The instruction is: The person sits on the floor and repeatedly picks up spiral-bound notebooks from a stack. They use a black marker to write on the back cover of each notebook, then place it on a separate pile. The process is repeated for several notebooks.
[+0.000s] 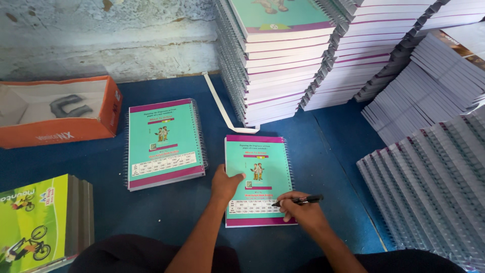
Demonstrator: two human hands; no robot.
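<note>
Squarely under both hands — teal notebook (259,177), left hand (225,184) flat on it, right hand (303,210) pinching black pen (303,200).

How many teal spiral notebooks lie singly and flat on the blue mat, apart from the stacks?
2. One notebook lies under both hands, the left hand holding its edge, the right hand holding a black pen over it. The second notebook lies to its left, near the orange box.
</note>
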